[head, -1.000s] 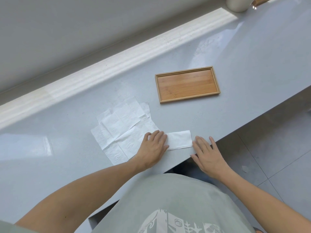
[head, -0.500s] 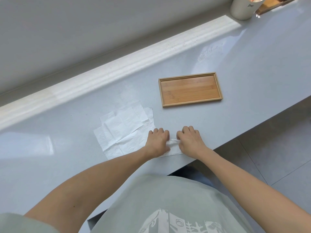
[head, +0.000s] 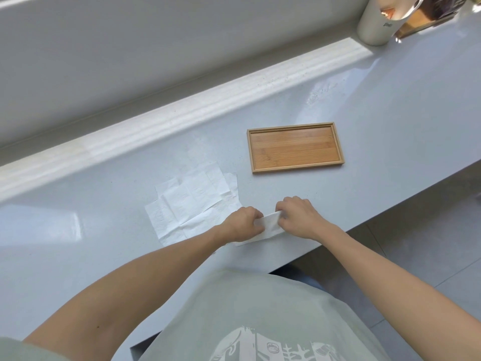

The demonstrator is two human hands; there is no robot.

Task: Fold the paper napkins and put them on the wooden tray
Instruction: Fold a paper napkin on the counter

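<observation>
- Head view: a pale cup (head: 374, 24) stands at the far right corner of the worktop (head: 390, 105); it bears a small dark mark of writing, too small to read
- The shirt (head: 260, 316) at the bottom edge carries a white print with some characters, not legible either
- The tray (head: 295, 170) lies bare on the worktop, well apart from the hands, up and to the right of them
- The folded napkin (head: 270, 225) sits near the front edge of the worktop, between the two hands, one end lifted off the surface
- The left hand (head: 240, 224) has its fingers curled shut on the napkin's left end
- The right hand (head: 298, 216) has its fingers curled down, pinching the napkin's raised right end
- A loose heap of unfolded napkins (head: 192, 201) lies flat just left of the left hand, its near corner reaching under that wrist
- Against half a second ago: both hands were then pressed knuckle to knuckle over the napkin, hiding nearly all of it; now they stand a little apart and a white band of it shows between them
- Against a second ago: the hands lay flat and open, the right one beside the napkin's end rather than on it
- The tray and the heap lie as they did
</observation>
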